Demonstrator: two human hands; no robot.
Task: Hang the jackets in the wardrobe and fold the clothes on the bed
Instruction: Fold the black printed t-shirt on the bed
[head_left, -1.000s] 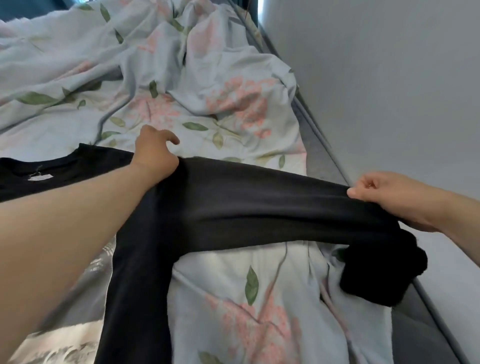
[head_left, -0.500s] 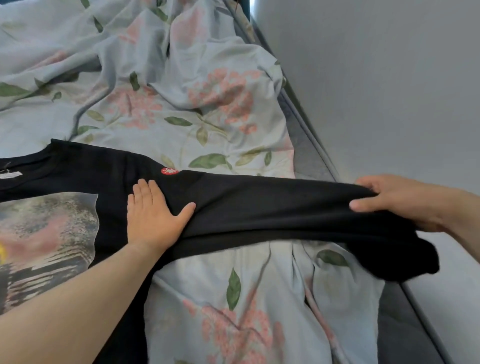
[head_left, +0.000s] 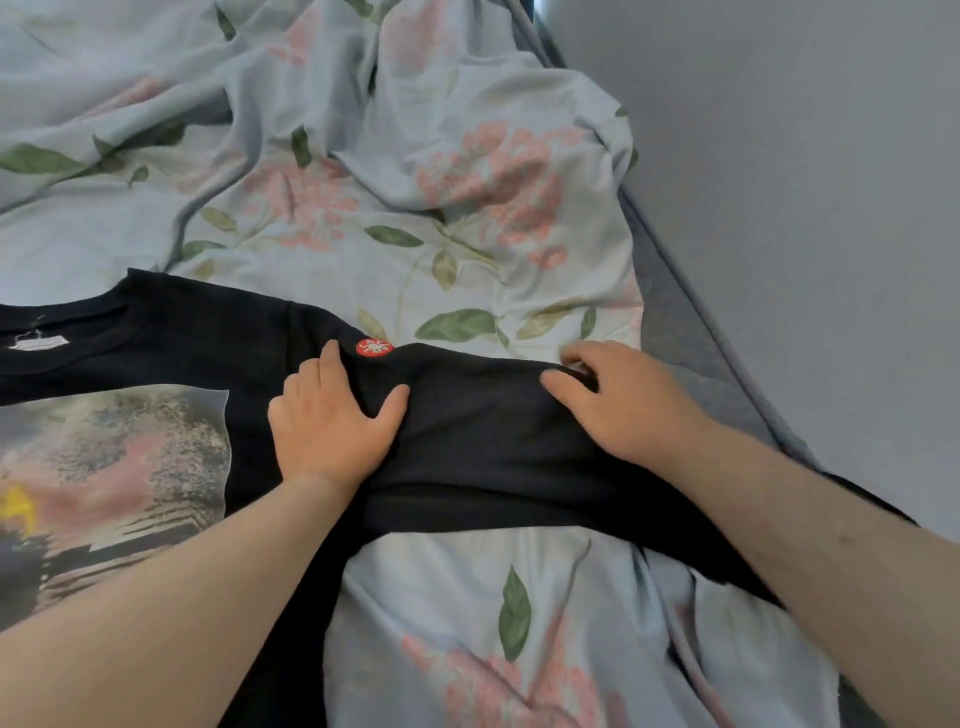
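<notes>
Folding step in hand. Black shirt (head_left: 208, 338) lies front-up on the floral sheet (head_left: 363, 208), collar to the left, printed panel (head_left: 114, 457) showing. Its sleeve (head_left: 483, 441) runs out rightward from the shoulder, long axis roughly left-right across the bed. Left hand (head_left: 332, 421) lies flat, fingers straight and spread, pressing the shoulder just beside the red badge (head_left: 374, 347); it holds nothing. Right hand (head_left: 623, 400) sits partway along the sleeve, fingers curled over its far edge, gripping cloth. Cuff end trails under the right forearm. Judgement: the left hand serves as pivot, and the right hand would carry the sleeve leftward over the chest.
</notes>
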